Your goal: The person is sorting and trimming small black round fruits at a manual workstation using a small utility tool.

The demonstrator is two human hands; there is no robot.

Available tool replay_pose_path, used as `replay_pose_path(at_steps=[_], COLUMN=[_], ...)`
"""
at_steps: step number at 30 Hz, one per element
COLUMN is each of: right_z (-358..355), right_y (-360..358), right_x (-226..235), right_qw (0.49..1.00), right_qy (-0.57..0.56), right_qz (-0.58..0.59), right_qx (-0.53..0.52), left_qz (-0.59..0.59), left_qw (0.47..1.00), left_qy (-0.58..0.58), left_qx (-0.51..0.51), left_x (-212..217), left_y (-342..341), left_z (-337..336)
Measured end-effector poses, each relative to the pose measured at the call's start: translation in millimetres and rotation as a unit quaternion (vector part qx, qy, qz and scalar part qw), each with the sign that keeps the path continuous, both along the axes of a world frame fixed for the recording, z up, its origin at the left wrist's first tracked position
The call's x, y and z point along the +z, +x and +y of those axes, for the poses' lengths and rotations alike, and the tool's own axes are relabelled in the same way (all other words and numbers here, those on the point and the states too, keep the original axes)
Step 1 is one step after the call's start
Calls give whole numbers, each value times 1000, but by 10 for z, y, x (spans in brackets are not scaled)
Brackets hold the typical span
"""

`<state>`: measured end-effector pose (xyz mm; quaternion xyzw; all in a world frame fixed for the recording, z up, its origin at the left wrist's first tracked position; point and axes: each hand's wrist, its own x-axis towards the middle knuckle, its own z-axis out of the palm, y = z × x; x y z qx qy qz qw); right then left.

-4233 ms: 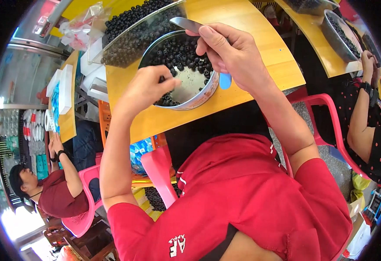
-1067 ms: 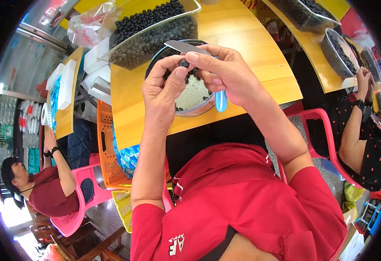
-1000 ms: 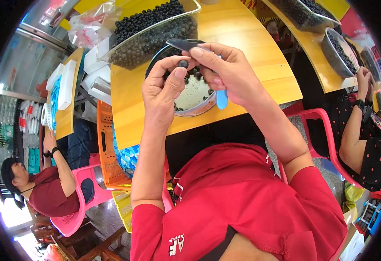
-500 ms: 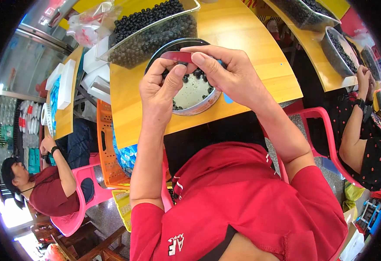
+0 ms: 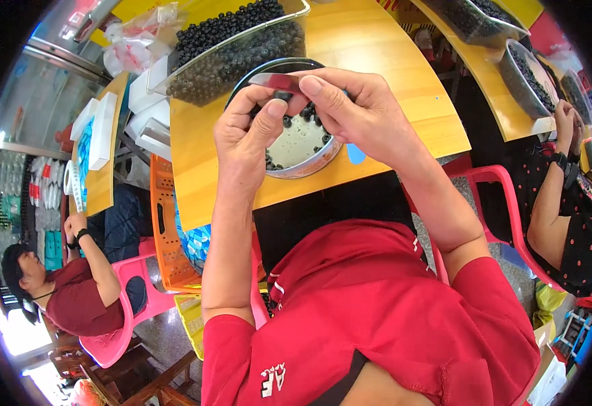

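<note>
The left hand [image 5: 247, 132] pinches 1 small dark ball [image 5: 282, 95] between thumb and fingertips, apparently so its upper side stays bare beside the blade. The right hand [image 5: 370, 116] is closed around a knife [image 5: 269, 80], its thumb close to the blade, a grip that seems meant for fine control. Fingers of both hands meet above the bowl [image 5: 309, 167], probably so anything dropped lands inside. The bowl sits near the front edge of the table [image 5: 397, 88], likely for easy reach, and a tub [image 5: 242, 66] stands just behind it to the left. The knife's flat, shiny blade has a rounded end and catches a red sheen; its smooth blue handle [image 5: 355, 155], perhaps plastic, shows below the right hand. The bowl is round, with a pale bottom and more dark balls [image 5: 313, 115] along its inner side. The tub's see-through walls show a bumpy heap of similar balls, and the yellow tabletop has wood grain.
</note>
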<state>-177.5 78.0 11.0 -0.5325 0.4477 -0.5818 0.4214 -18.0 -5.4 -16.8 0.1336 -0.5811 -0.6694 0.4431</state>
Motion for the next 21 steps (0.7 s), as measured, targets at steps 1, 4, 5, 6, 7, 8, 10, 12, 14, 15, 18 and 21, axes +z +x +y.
replay_pose_path(at_steps=[1, 4, 5, 6, 7, 8, 10, 12, 14, 15, 18, 21], right_z=[-15, -32, -38, -41, -44, -47, -53, -58, -64, -71, -81, -66], right_y=[45, 50, 39, 33, 25, 19, 7, 4, 10, -5, -90, -146], right_x=[-15, -49, -53, -53, -52, -53, -65, -75, -85, -99, -118, -87], right_qw=[999, 997, 996, 996, 996, 995, 994, 994, 998, 997, 992, 980], right_qy=[-30, -58, -56, -56, -57, -57, -57, -57, -28, -28, -33, -66], right_qz=[4, 21, 34, 34, 44, 54, 61, 68, 29, 28, -96, -170], right_qx=[-29, -56, -53, -53, -58, -64, -63, -63, -57, -59, -75, -78], left_qz=[-10, -18, -15, -16, -11, -6, -2, 1, -5, -6, 8, 63], left_qw=[1000, 1000, 1000, 1000, 1000, 1000, 1000, 1000, 999, 999, 994, 962], left_qy=[-1, -4, -6, -6, -7, -8, 0, 7, 36, 36, 106, 257], left_qx=[4, 8, 7, 7, 8, 9, 3, -3, 8, 7, -7, -74], left_x=[9, 10, 8, 6, 3, -1, -14, -1, 61, 71, 102, 107], left_y=[-1, -5, -3, -3, -3, -2, 3, -7, -39, -37, 10, 115], left_z=[-2, 4, 6, 6, 8, 8, -3, 10, 54, 37, -116, -358])
